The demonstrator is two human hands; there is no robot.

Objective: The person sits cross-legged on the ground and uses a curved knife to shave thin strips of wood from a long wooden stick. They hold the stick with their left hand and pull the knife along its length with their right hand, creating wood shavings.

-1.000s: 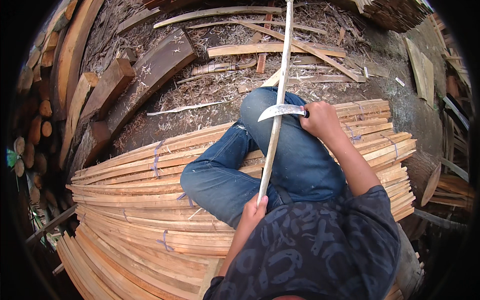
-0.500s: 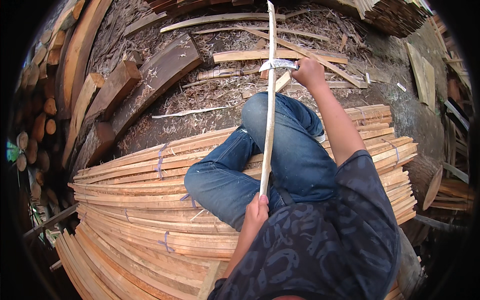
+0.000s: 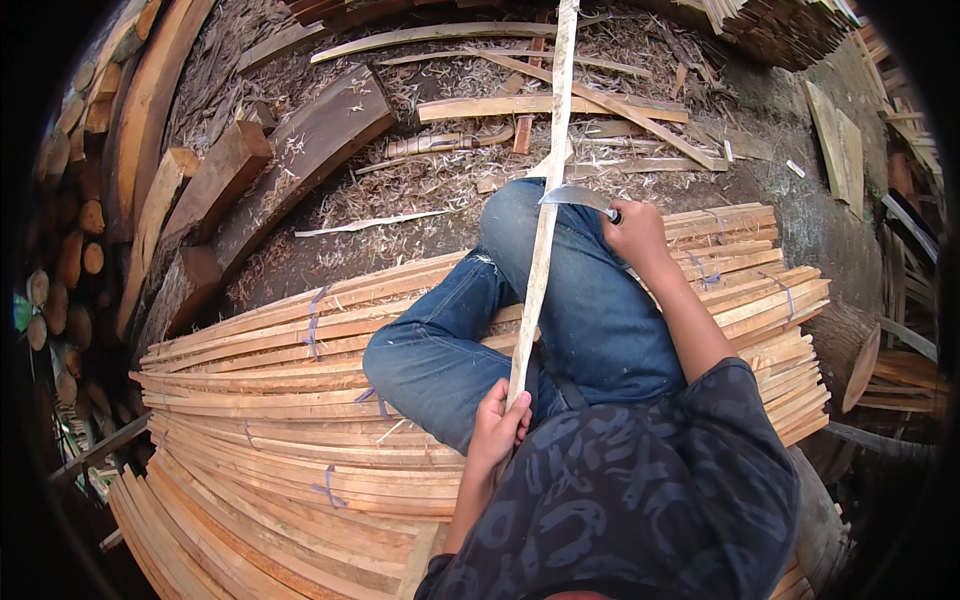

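A long pale wooden strip (image 3: 541,262) runs away from my waist, past my bent knee and up to the far edge of the view. Its near end is gripped in my left hand (image 3: 497,422), thumb lying along the wood. My right hand (image 3: 636,232) is closed round the dark handle of a curved knife (image 3: 582,197). The blade's tip end meets the strip beside my knee; whether it cuts into the wood I cannot tell. I sit on bundles of sawn wooden strips (image 3: 290,400) tied with purple cord.
Thick dark beams (image 3: 310,150) lie at the far left, near stacked logs (image 3: 80,260). Loose slats (image 3: 550,106) and a curved tool in a wooden sheath (image 3: 440,145) rest on ground strewn with shavings. More stacked wood (image 3: 790,35) stands at the far right.
My right hand has drawn the knife nearer to me along the strip, from beyond my knee to beside it. The strip's far end has swung slightly right, its near end slightly left.
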